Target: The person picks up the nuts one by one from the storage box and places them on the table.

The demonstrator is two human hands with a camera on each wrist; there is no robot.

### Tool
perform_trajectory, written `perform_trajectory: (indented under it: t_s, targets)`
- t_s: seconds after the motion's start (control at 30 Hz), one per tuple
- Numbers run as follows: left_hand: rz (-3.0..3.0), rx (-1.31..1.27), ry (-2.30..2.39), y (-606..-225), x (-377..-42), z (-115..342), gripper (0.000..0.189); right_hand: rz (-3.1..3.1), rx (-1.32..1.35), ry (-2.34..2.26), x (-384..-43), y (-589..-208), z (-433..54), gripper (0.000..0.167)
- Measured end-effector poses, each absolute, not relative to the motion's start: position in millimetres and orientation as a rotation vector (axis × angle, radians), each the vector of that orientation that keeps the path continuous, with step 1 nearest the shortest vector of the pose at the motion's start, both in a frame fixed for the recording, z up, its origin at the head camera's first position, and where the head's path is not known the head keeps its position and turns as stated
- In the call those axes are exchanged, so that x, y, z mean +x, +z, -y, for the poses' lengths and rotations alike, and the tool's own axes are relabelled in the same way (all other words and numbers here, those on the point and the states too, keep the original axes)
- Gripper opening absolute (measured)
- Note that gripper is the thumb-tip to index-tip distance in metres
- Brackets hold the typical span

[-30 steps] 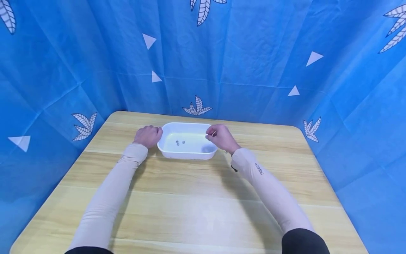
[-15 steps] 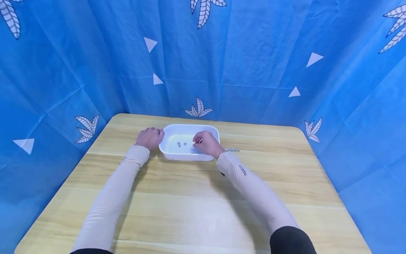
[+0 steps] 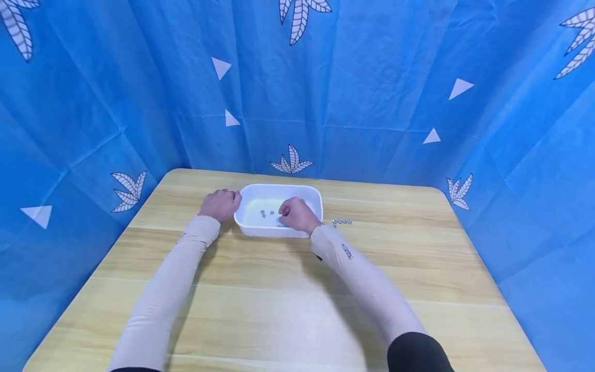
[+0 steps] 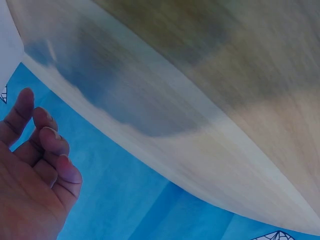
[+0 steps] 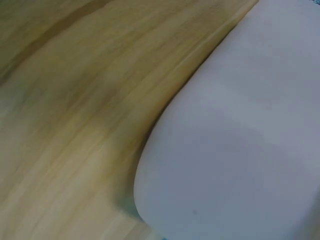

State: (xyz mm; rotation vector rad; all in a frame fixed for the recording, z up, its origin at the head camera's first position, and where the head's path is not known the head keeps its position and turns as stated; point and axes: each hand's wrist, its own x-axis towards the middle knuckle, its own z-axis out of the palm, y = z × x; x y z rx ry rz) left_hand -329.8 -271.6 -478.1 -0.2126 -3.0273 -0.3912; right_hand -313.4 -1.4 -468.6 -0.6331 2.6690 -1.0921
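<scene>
A white plastic basin (image 3: 279,232) stands towards the table's back edge. My left hand (image 3: 220,204) grips its left rim; in the left wrist view, that hand's fingers (image 4: 55,142) are curled below the basin's white side (image 4: 9,47). Inside the basin is my right hand (image 3: 297,214), fingers bent and pointing down near the floor. Whether these fingertips hold something I cannot tell. To their left lie small silver pieces (image 3: 271,213), like metal nuts. The right wrist view shows the basin's outer wall (image 5: 225,150), but not the hand.
More small silver pieces (image 3: 345,221) lie on the wooden table (image 3: 260,305) right of the basin, several in a row and one just in front. A blue curtain (image 3: 381,98) closes off the table's back and both sides.
My right hand has moved left from the basin's right rim and down into it. The row of silver pieces behind its wrist has come into view. My left hand stays at the rim.
</scene>
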Motion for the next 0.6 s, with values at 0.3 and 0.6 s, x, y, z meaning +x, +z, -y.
perform_trajectory:
  t_s: [0.3, 0.6]
  targets:
    - [3.049, -0.215, -0.387, -484, -334, 276, 0.058, -2.681, -0.617, -1.071, -319, -473, 10, 0.012]
    - [3.045, -0.203, -0.402, -483, -333, 274, 0.060, -2.623, -0.624, -1.090, -328, -477, 21, 0.014]
